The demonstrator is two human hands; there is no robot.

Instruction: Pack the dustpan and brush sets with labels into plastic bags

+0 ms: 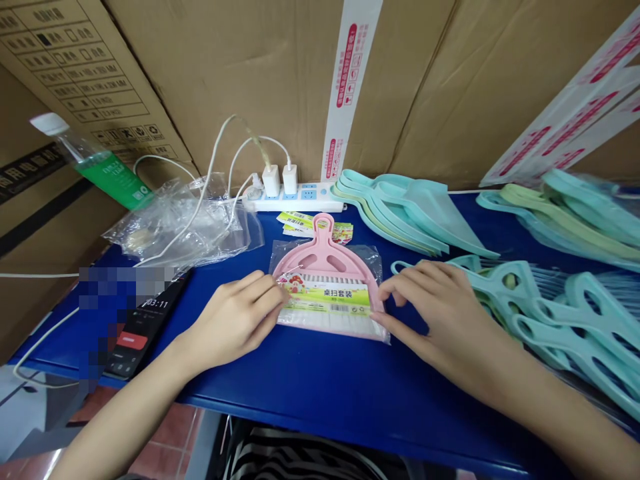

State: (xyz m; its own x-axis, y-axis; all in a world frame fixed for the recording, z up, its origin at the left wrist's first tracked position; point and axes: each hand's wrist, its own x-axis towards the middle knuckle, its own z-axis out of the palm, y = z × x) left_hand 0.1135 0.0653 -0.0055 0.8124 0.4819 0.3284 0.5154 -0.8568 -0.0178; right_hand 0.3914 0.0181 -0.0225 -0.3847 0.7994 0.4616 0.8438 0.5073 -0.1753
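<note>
Pink plastic dustpan (324,257) in a clear plastic bag (377,267), lying flat at the centre of the frame
Its looped handle points toward the top of the frame and sticks out past the bag's upper edge. A green-and-white label (327,301) with a small cartoon picture crosses the dustpan's wide head, and white brush bristles (330,322) show beneath it, along the bag's lower end, on a blue tabletop (320,413).

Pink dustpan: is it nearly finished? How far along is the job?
Done: the pink dustpan already lies in a clear bag with a green label. In hand: the left hand and right hand are both at the bag's edges. Left: the teal dustpans beside it lie stacked and show no label.
</note>
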